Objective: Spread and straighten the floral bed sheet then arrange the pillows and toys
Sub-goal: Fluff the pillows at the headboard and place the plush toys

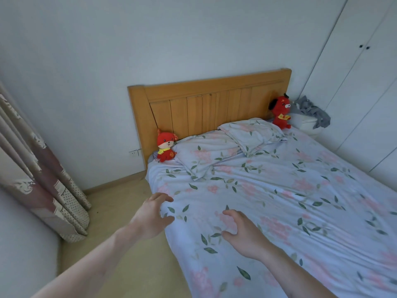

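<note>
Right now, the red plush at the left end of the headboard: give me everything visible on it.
The left red plush toy is a small soft animal figure, red with a pale face, a pointed red hood or ears, a yellow scarf and a gold mark on its belly. It sits upright at the bed's head-left corner, on the floral sheet, against the wooden headboard, beside the left pillow. Neither hand touches it.

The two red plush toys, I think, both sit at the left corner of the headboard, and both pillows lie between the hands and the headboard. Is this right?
Not quite. Only one red plush toy sits at the left corner of the headboard; the other red toy sits at the right corner, as the head view shows. The pillows do lie between the hands and the headboard.
</note>
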Available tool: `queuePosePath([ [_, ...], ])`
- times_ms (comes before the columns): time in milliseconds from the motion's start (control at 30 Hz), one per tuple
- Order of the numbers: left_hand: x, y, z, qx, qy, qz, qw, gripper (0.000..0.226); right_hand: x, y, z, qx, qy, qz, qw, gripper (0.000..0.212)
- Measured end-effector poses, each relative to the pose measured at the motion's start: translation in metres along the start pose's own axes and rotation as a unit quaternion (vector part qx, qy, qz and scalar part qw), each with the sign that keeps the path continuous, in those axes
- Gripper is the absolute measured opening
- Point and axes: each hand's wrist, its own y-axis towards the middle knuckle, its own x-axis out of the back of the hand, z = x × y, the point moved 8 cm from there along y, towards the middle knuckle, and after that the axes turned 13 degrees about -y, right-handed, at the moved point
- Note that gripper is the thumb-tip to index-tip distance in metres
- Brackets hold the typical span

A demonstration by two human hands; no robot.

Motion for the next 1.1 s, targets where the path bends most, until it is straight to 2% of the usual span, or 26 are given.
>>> queuePosePath([
  [267,-0.078,-0.006,-0.010,0.129,-0.036,0.014,0.991,0.069,0.012,-0.009,-0.060,0.021,-0.046,0.047,0.998,0.060],
  [400,-0.063,0.020,0.007,0.155,-0.011,0.017,0.988,0.075,0.010,0.029,-0.055,0.027,-0.046,0.057,0.997,0.059],
  [533,-0.026,0.085,0.039,0.176,0.014,0.009,0.984,0.079,0.005,0.100,-0.034,0.025,-0.038,0.074,0.996,0.059],
  [733,0.008,0.250,0.124,0.185,0.039,0.046,0.981,0.081,-0.004,0.277,0.011,0.011,-0.011,0.075,0.997,0.061],
  [800,0.010,0.335,0.174,0.181,0.045,0.066,0.980,0.081,-0.021,0.371,0.024,-0.005,0.018,0.074,0.997,0.059],
  [967,-0.021,0.499,0.292,0.207,0.059,0.139,0.967,0.078,-0.071,0.563,0.027,-0.091,0.092,0.092,0.987,0.057],
  [1100,-0.059,0.586,0.348,0.177,0.054,0.179,0.966,0.078,-0.110,0.656,0.006,-0.136,0.097,0.090,0.982,0.059],
])
